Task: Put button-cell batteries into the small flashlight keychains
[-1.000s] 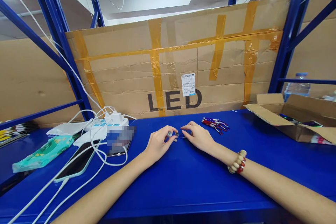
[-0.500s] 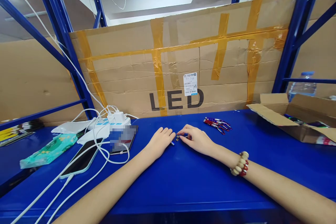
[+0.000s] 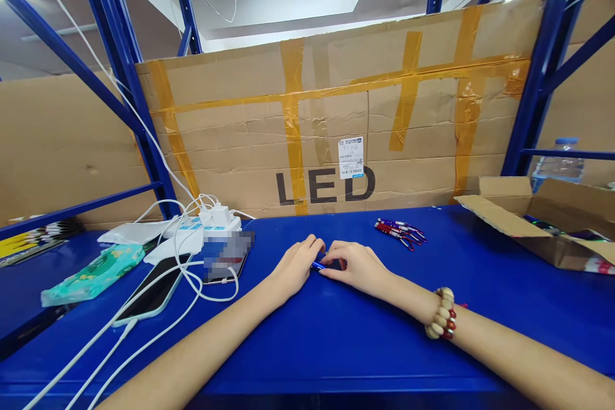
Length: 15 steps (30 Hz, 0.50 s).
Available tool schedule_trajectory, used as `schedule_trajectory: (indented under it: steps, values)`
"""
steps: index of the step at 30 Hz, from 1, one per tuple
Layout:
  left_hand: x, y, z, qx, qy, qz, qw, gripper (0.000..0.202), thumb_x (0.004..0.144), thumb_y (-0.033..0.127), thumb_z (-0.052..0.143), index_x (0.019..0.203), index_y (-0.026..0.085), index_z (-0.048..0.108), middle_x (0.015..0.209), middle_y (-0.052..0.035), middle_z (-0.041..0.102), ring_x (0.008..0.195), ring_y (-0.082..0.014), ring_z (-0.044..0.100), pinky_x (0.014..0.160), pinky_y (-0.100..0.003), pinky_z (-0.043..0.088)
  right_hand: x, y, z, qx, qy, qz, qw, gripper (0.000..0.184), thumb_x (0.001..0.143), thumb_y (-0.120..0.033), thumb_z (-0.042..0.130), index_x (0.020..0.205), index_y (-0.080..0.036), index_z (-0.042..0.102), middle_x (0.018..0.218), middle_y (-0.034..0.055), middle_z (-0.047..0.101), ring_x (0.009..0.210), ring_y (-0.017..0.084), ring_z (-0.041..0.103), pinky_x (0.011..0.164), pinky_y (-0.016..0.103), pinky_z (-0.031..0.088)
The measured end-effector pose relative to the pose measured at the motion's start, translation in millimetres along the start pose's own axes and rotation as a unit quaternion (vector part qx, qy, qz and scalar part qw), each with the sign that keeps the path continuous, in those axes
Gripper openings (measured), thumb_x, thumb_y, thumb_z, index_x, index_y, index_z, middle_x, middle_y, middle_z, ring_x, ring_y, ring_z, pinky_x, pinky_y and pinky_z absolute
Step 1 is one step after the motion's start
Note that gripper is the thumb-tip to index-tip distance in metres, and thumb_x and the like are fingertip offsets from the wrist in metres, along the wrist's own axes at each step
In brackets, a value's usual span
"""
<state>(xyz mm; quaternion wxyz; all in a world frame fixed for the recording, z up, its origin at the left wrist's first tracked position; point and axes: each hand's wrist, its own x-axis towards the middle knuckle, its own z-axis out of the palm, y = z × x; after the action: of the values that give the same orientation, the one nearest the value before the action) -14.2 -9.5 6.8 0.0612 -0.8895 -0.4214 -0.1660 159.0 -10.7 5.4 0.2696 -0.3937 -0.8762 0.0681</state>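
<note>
Both hands have drawn together since a moment ago, and the loose bits that lay between them are now covered. Left hand (image 3: 298, 262) lies low on the blue surface (image 3: 336, 346), its fingers (image 3: 311, 248) side by side and curled down, tips touching a small blue part (image 3: 318, 265). Right hand (image 3: 359, 266) meets it from 3 o'clock, forefinger stretched over the part and thumb under it. Whether either hand truly clamps the part I cannot tell, since the fingers hide it. The part sits on the surface between the two sets of fingertips. A bead bracelet (image 3: 442, 322) rings the right wrist.

At 2 o'clock from the hands, well apart, lies a heap of red and blue keychain lights (image 3: 401, 231). At 3 o'clock stands an open cardboard box (image 3: 519, 230), a water bottle (image 3: 560, 164) behind it. At 9 o'clock lie a phone (image 3: 150, 293), white cables (image 3: 192, 282), a power strip (image 3: 214, 223) and a green tissue pack (image 3: 93, 272). At 12 o'clock a taped cardboard sheet (image 3: 336, 109) marked LED stands upright
</note>
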Motion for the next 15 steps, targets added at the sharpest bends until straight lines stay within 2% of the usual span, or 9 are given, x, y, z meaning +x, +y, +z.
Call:
schedule_trajectory:
  steps: [5, 8, 12, 15]
  values:
    - [-0.2, 1.3, 3.3, -0.074, 0.049, -0.007, 0.996, 0.036, 0.066, -0.002, 0.037, 0.092, 0.022, 0.045, 0.097, -0.0013, 0.051, 0.085, -0.0151, 0.053, 0.074, -0.026, 0.042, 0.8, 2.3, -1.7, -0.025, 0.000, 0.031, 0.999, 0.013, 0.076, -0.032, 0.058, 0.081, -0.027, 0.069, 0.082, -0.0017, 0.063, 0.062, 0.011, 0.055, 0.046, 0.022, 0.027]
    - [0.9, 3.1, 4.9, -0.107, 0.115, -0.047, 0.986, 0.034, 0.067, 0.001, 0.042, 0.094, 0.023, 0.045, 0.096, -0.0006, 0.053, 0.087, -0.0157, 0.053, 0.076, -0.028, 0.043, 1.4, 5.2, -2.2, -0.023, 0.007, 0.052, 0.998, 0.013, 0.075, -0.032, 0.058, 0.080, -0.026, 0.069, 0.082, -0.0010, 0.064, 0.062, 0.012, 0.056, 0.047, 0.022, 0.029]
    - [2.8, 2.6, 4.5, -0.161, 0.214, -0.128, 0.955, 0.027, 0.074, 0.010, 0.045, 0.099, 0.022, 0.046, 0.094, -0.0007, 0.056, 0.079, -0.0149, 0.054, 0.073, -0.028, 0.043, 4.7, 11.7, 2.0, 0.074, 0.028, 0.085, 0.993, 0.019, 0.076, -0.035, 0.057, 0.084, -0.023, 0.069, 0.086, 0.0009, 0.066, 0.067, 0.013, 0.057, 0.056, 0.024, 0.039]
    - [3.2, 1.4, 1.9, -0.218, 0.238, -0.168, 0.932, 0.019, 0.086, 0.024, 0.038, 0.101, 0.023, 0.049, 0.086, 0.0002, 0.059, 0.067, -0.0134, 0.054, 0.066, -0.027, 0.042, 7.8, 17.3, 5.5, 0.162, 0.025, 0.088, 0.983, 0.024, 0.076, -0.034, 0.056, 0.088, -0.017, 0.069, 0.087, 0.0037, 0.068, 0.068, 0.014, 0.058, 0.064, 0.026, 0.044]
